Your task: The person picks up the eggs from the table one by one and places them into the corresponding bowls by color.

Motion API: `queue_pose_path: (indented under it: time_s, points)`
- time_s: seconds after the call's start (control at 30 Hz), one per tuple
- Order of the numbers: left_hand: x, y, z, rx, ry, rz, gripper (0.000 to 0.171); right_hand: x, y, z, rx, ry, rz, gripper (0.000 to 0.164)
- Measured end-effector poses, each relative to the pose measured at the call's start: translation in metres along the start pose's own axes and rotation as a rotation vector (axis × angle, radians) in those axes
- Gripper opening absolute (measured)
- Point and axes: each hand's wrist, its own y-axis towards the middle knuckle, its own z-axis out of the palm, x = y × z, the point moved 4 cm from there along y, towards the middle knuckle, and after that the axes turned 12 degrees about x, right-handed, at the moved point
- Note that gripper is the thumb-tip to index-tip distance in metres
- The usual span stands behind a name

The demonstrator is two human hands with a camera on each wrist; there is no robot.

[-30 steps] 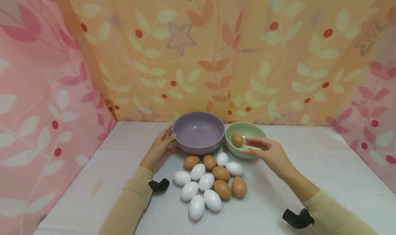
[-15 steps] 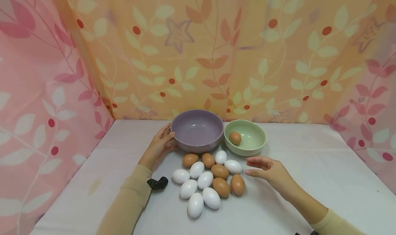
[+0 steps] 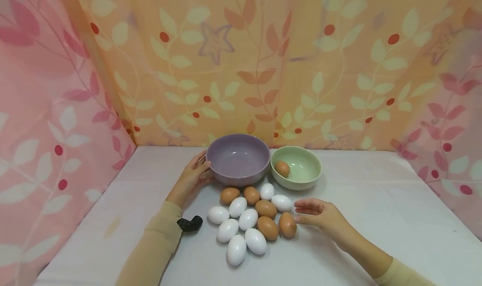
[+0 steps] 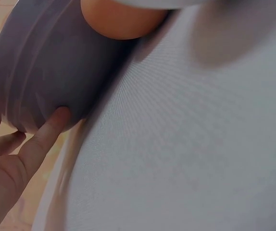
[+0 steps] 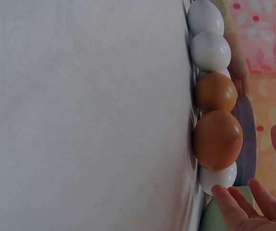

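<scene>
Head view: A person's left hand (image 3: 190,175) rests against the left side of a purple bowl (image 3: 238,162), its fingers relaxed and wrapped around nothing. Just to the purple bowl's right stands a smaller green bowl (image 3: 306,168) with a single brown egg (image 3: 282,169) inside. In front of the purple bowl, eight white eggs (image 3: 248,219) and five loose brown eggs (image 3: 265,209) lie clustered on a cloth-covered bench (image 3: 376,185). The right hand (image 3: 321,215) is without a load, fingers extended, in front and to the right of the purple bowl, beside the rightmost brown egg (image 3: 288,225); whether the thumb touches that shell cannot be told. A second ago this hand was at the green bowl, fingertips beside the egg there; it has since drawn back to the cluster, while that egg has stayed in the bowl. By all appearances, one egg is placed, thirteen remain outside, and the right hand is free.

Left wrist view: Fingertips touch the purple bowl's outer wall; part of a brown egg shows in front of it.

Right wrist view: Nothing sits between the spread fingers and thumb. The purple bowl shows beyond the eggs, and one fingertip overlaps a white egg, contact unclear.
</scene>
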Motion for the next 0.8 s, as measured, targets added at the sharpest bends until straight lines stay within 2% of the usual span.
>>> queue_pose_path:
  time_s: [0.27,0.47,0.8]
  points:
    - [-0.005,0.002,-0.003,-0.014,0.038,0.000,0.065,-0.006,0.002,0.007,0.010,0.011,0.000,0.058]
    - [-0.004,0.003,-0.001,-0.006,0.033,-0.009,0.065,-0.011,0.001,0.011,0.061,0.038,-0.007,0.062]
    - [0.000,0.000,0.000,-0.006,0.017,0.005,0.064,-0.012,0.003,0.015,0.078,0.051,-0.038,0.064]
